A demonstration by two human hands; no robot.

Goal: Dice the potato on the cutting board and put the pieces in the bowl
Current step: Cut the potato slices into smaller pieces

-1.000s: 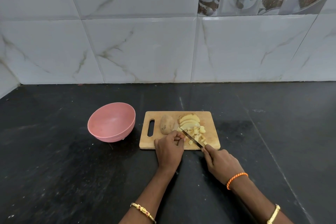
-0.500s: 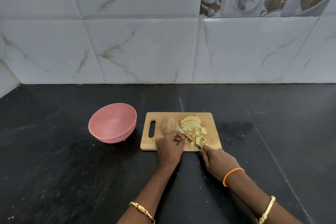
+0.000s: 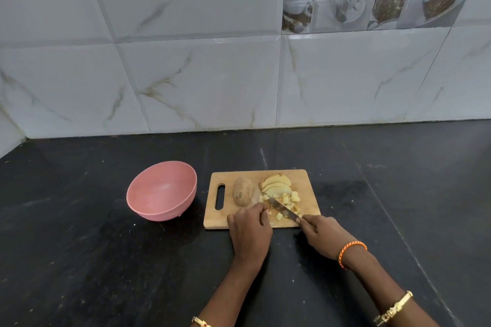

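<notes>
Open counter (image 3: 79,260) is left around the bowl (image 3: 162,191), which stands just left of the board (image 3: 212,220). The board's right half is crowded by slices (image 3: 275,183), dice (image 3: 288,200) and the knife (image 3: 283,208).

Counter (image 3: 79,260): black stone; bears pink bowl (image 3: 162,191), left; wooden board (image 3: 265,175) just right of it.

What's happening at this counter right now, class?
A person is dicing potato on a wooden cutting board. The right hand grips a knife, its blade among the cut pieces, while the left hand steadies them with curled fingers. Slices and an unpeeled potato half wait on the board. The pink bowl beside it holds nothing yet.
</notes>
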